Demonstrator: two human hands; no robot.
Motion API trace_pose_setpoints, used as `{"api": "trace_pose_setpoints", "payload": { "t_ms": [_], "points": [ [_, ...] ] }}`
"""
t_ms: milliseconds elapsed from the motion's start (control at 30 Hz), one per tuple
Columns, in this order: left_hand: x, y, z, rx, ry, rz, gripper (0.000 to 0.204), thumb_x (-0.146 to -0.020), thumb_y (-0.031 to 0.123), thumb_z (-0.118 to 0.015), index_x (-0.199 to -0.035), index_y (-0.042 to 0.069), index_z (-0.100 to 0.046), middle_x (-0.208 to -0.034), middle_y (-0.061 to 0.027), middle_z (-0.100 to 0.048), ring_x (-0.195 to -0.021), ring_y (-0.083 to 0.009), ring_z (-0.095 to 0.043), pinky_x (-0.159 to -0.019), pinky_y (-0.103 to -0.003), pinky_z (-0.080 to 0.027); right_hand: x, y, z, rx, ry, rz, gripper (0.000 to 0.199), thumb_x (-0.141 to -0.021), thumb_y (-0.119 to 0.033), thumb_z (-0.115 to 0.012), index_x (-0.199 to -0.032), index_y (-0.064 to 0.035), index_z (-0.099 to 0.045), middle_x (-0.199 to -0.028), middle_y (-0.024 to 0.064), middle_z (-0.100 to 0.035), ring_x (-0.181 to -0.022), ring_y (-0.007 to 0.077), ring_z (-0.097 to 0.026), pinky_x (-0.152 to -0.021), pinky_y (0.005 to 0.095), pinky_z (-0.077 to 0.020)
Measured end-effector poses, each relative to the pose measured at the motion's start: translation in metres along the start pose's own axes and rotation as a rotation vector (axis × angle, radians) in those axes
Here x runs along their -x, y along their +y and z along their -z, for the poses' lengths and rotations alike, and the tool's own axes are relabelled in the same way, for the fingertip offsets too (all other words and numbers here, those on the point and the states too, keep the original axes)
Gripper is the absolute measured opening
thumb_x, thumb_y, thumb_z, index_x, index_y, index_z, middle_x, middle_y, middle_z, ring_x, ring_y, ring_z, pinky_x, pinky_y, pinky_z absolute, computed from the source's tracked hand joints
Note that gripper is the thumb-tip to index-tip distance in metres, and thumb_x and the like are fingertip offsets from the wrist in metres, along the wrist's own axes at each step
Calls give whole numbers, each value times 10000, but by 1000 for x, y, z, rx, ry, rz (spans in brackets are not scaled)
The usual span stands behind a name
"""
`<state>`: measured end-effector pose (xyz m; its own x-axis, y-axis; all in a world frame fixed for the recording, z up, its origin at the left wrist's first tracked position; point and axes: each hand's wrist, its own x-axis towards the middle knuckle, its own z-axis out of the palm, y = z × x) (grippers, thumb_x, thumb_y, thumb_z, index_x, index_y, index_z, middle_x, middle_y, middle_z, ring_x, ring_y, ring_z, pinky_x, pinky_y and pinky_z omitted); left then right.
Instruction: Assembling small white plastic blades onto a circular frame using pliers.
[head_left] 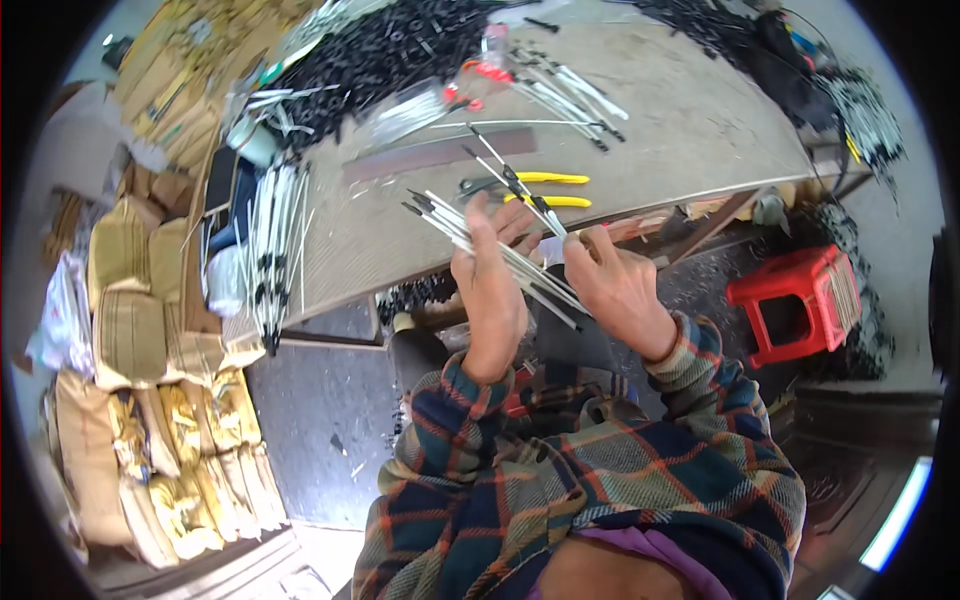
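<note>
My left hand (489,295) grips a loose bundle of thin white rods with dark tips (440,221); the thumb lies over them and the other fingers are partly hidden behind. To its right, my right hand (622,292) pinches the lower end of a few white rods with black fittings (545,213), held above the table edge and slanting away to the left. Yellow-handled pliers (545,178) lie on the table just beyond both hands. Behind the pliers sits a flat brownish strip (440,156).
Black parts (400,50) are heaped at the table's far left. White rods lie in piles at the far middle (570,95) and left edge (272,230). A clear plastic bag (405,110) rests between. A red stool (795,305) stands right; packed brown bundles (130,330) fill the left.
</note>
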<state>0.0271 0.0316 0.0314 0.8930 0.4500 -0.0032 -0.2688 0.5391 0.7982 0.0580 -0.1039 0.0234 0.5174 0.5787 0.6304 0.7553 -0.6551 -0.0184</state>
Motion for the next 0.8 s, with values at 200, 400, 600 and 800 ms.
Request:
{"api": "trace_pose_setpoints", "payload": {
  "t_ms": [200,400,600,800],
  "points": [
    [-6,7,20,-233,180,-223,109,-882,125,-535,-879,23,-496,-666,-13,-512,-525,-63,-470,-460,-208,-399,3,-23,10,-111,-65,147,230,-694,-88,-603,-918,-67,-559,-819,47,-517,-531,139,-545,-450,256,-422],
    [-8,33,35,62,212,-227,204,-902,138,-504,-1079,67,-432,-546,37,-330,-438,-33,-314,-363,-179,-251,-72,100,-53,-669,-114,-165,158,-825,-206,-576,-853,-65,-640,-756,57,-580,-558,102,-547,-493,266,-422],
    [21,55,40,59,-106,-56,295,-939,251,-406,-1162,57,-403,-611,-67,-496,-650,-219,-581,-655,-384,-489,-175,190,-153,89,-223,-610,436,-770,-444,-569,-948,-52,-638,-1002,167,-611,-915,320,-595,-744,430,-470],
    [30,62,57,203,-392,81,241,-915,338,-425,-956,102,-450,-1136,-249,-527,-1122,-461,-444,-942,-658,-286,-188,210,-180,-60,-302,-741,346,-773,-334,-567,-880,-16,-654,-948,207,-623,-840,290,-627,-723,385,-479]
  ]
}}
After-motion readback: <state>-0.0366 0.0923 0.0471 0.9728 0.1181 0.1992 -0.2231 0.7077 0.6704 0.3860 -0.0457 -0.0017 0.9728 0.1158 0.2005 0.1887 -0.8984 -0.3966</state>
